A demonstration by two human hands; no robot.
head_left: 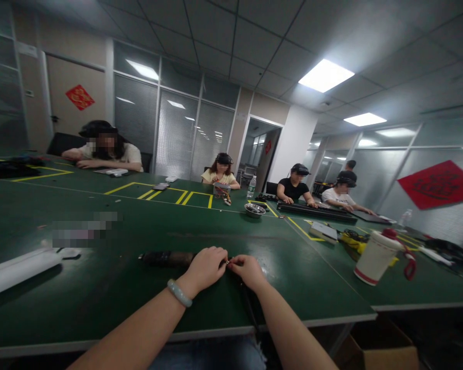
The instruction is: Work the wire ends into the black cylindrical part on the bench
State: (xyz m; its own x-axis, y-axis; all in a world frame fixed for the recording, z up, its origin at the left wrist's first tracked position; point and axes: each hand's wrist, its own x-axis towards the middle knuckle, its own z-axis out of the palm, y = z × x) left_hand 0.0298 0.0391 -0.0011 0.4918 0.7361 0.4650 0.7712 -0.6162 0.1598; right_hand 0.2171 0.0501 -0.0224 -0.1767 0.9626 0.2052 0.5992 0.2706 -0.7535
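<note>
A dark cylindrical tool (167, 258) lies on the green table (111, 303), its tip pointing left. My left hand (208, 267) is wrapped round the tool's right end, with a bracelet on the wrist. Close against it, my right hand (249, 271) pinches at the same end, where a tiny light-coloured piece shows between the fingertips. That piece is too small to name. A dark cable (250, 308) runs from beneath my right hand down over the table's front edge.
A white roll (19, 272) lies at the left. Ahead stands a metal bowl (254, 209) near a plastic bottle (251, 186). To the right are a white box (323, 232) and a large cream cup (376, 257). Several people sit along the far side.
</note>
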